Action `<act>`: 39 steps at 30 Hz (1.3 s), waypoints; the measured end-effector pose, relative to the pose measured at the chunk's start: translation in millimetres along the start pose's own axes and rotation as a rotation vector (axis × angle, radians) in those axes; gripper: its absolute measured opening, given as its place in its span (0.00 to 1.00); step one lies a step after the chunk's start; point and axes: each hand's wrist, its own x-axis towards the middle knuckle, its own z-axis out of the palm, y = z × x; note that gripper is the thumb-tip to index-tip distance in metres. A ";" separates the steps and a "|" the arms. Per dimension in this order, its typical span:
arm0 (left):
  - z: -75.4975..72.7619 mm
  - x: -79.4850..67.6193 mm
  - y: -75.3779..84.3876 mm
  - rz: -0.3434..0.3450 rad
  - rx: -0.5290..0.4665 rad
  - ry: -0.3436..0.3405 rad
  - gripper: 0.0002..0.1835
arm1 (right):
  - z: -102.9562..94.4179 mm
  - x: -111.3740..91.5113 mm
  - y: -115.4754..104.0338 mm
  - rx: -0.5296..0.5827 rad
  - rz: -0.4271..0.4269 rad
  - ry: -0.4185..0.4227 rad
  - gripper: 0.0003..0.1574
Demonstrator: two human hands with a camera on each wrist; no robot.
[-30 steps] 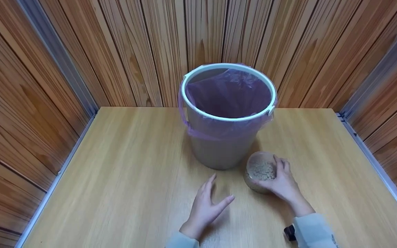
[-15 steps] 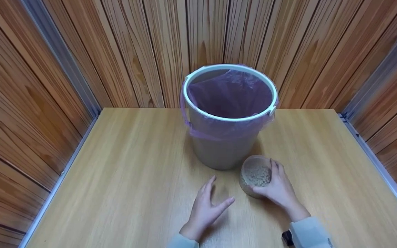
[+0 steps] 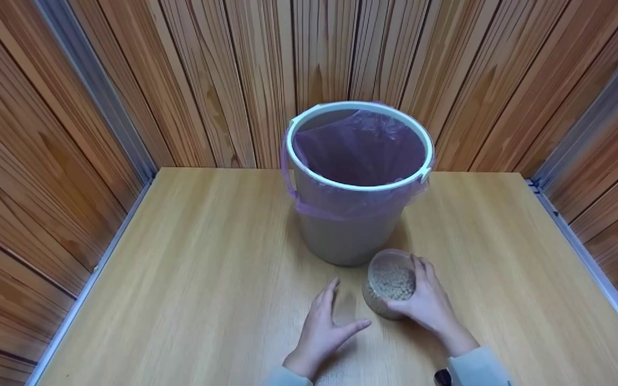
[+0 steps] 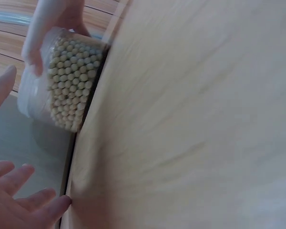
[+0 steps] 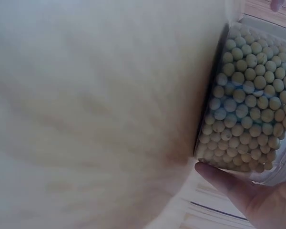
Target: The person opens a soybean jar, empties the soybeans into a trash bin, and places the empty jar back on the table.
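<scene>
The right hand (image 3: 431, 306) grips the jar (image 3: 375, 305) at five o'clock from the bucket (image 3: 349, 238); the left hand (image 3: 324, 335) is spread at the jar's eight. A one-handed slip could tip it, spilling small balls (image 3: 395, 283) if unlidded.

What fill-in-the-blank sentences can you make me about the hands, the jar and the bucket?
1. The right hand grips the clear round plastic jar of small beige balls.  The left hand's colour-matched sleeve aside, the left hand is holding ____.
2. The thin plastic bag lining the tall grey plastic bucket is coloured ____.
3. Of the jar and the bucket, the taller one is the ____.

Missing words: nothing; purple; bucket.
</scene>
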 end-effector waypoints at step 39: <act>12.9 5.8 3.1 0.029 -0.243 0.055 0.71 | 26.5 -24.1 -57.2 0.148 -0.120 0.013 0.71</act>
